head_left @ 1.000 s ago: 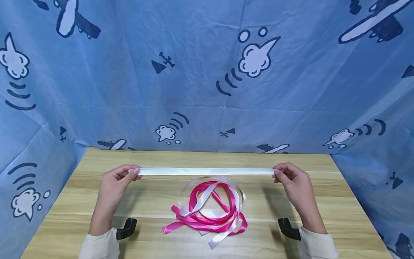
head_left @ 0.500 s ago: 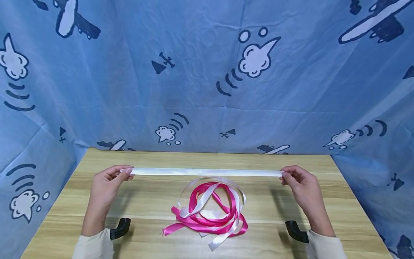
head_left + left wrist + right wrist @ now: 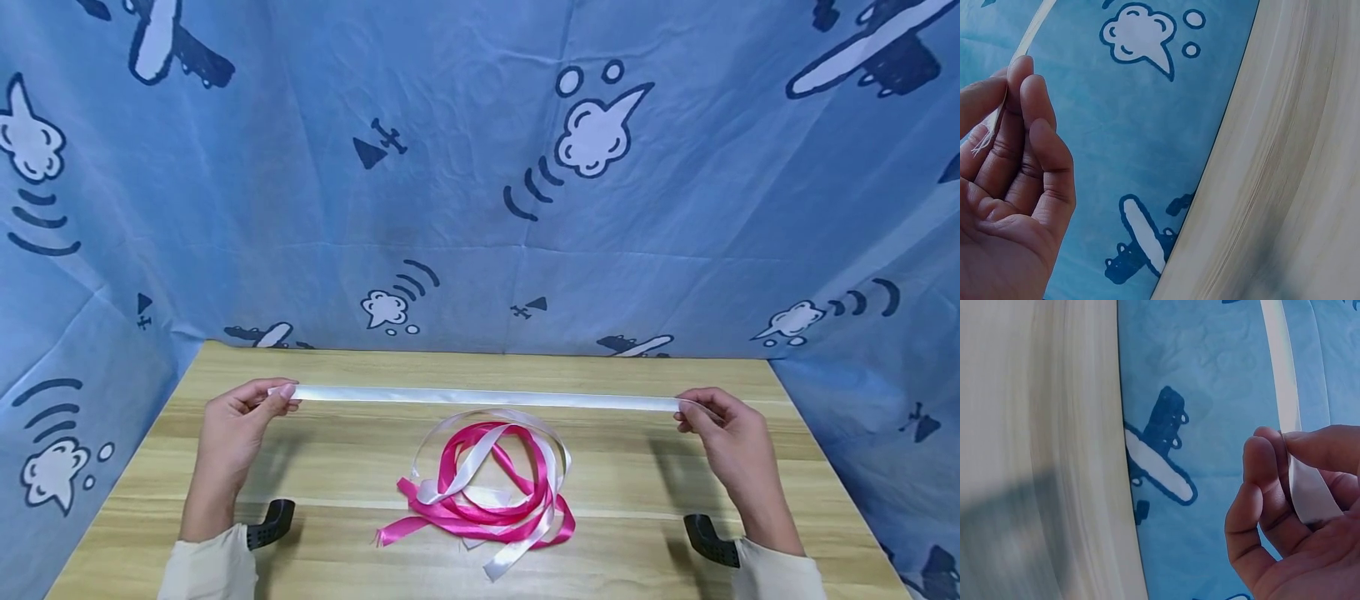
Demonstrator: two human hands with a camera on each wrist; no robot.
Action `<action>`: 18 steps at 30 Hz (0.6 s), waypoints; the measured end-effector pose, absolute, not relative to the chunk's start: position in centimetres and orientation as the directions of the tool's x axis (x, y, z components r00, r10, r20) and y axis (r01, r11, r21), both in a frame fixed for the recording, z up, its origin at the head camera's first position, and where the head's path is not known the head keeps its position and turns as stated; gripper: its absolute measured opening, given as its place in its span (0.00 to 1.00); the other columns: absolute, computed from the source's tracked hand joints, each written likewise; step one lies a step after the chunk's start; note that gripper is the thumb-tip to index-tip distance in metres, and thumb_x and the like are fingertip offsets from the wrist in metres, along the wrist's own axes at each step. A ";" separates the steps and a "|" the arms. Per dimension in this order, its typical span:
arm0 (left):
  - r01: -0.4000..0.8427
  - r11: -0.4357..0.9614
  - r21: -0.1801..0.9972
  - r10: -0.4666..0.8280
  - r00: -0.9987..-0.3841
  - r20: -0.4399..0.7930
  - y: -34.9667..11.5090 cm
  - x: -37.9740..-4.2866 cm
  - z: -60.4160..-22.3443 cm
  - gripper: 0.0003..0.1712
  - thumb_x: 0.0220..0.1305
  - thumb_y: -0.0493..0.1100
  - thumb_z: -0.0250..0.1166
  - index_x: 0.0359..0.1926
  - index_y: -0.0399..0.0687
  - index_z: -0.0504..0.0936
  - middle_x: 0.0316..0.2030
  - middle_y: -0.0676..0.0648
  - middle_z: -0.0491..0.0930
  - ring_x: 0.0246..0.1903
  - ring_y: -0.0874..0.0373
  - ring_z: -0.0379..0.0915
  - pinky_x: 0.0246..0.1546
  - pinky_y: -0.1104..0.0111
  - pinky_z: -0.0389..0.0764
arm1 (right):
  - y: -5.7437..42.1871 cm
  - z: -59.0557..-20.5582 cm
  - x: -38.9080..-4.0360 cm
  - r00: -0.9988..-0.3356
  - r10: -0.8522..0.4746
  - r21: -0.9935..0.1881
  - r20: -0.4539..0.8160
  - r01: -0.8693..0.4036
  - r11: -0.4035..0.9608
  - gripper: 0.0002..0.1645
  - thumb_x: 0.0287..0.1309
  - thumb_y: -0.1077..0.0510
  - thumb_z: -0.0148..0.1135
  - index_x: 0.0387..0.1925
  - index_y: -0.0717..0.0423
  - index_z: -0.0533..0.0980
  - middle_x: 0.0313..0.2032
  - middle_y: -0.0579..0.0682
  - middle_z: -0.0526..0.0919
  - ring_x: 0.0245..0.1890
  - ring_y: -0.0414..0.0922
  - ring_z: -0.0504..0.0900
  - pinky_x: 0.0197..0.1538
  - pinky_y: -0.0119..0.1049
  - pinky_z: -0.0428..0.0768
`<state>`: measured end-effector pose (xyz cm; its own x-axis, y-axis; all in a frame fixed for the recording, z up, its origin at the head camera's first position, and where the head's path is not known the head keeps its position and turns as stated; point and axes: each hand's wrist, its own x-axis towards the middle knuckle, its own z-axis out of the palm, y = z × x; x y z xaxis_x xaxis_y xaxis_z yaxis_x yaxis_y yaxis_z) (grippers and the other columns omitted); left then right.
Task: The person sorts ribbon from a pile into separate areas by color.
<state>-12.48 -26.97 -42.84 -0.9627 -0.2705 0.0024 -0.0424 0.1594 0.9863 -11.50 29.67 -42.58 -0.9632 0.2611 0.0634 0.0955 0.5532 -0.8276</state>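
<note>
A white satin ribbon (image 3: 480, 397) is stretched nearly straight between my two hands, above the far part of the table. My left hand (image 3: 236, 425) pinches its left end between thumb and fingers; in the left wrist view the frayed tip of the ribbon (image 3: 984, 139) sticks out below the pinch. With thumb and fingertips my right hand (image 3: 731, 437) pinches the other side. A further length of the ribbon (image 3: 1310, 487) runs down over the right palm in the right wrist view. Below, a loose coil of pink ribbon (image 3: 480, 527) and white ribbon (image 3: 517, 554) lies on the table.
The light wooden table (image 3: 360, 550) is backed by a blue patterned cloth (image 3: 450, 167) that rises behind it and at both sides. Black angled mounts (image 3: 276, 521) stick out near the cuffs of both pale sleeves (image 3: 206, 571).
My hands have moved apart, left hand leftward and right hand rightward, and the stretch of white ribbon between them has grown longer. The coil on the table has stayed put.
</note>
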 end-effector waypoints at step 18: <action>-0.088 0.324 0.942 -0.216 -0.976 -0.017 -28.0 -14.4 -42.9 0.20 0.73 0.50 0.68 0.51 0.36 0.87 0.29 0.65 0.89 0.35 0.67 0.87 0.43 0.80 0.81 | 30.6 -42.4 -12.8 -0.943 0.328 -0.811 0.055 0.149 0.565 0.13 0.76 0.57 0.59 0.51 0.64 0.81 0.31 0.34 0.85 0.31 0.33 0.85 0.37 0.21 0.80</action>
<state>-14.45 -28.04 -42.93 -0.9763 -0.2156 -0.0175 -0.0884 0.3240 0.9419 -12.83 30.56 -42.42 -0.9430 0.3282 0.0550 0.1495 0.5654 -0.8111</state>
